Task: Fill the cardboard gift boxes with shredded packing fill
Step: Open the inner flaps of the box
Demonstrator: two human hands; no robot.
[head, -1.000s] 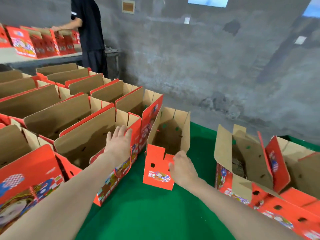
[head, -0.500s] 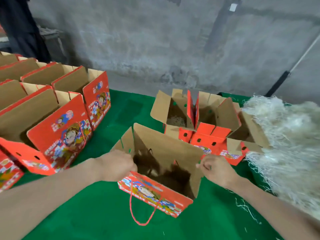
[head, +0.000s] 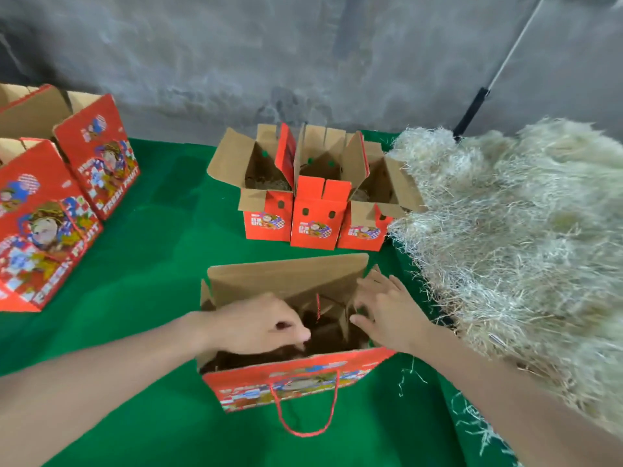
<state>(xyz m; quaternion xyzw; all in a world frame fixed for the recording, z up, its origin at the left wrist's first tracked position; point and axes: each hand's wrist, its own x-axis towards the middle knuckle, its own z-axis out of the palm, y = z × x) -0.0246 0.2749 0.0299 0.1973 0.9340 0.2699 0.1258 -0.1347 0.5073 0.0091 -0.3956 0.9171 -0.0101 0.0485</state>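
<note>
Seeing left hand curled in box mouth (gripping anything? I can't tell), right hand splayed on its 3 o'clock flap. Flap may spring inward, blocking fill.

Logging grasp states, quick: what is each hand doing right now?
Left hand: fingers curled over the open box; whether it holds anything cannot be told.
Right hand: open, fingers spread at the box's right flap.
</note>
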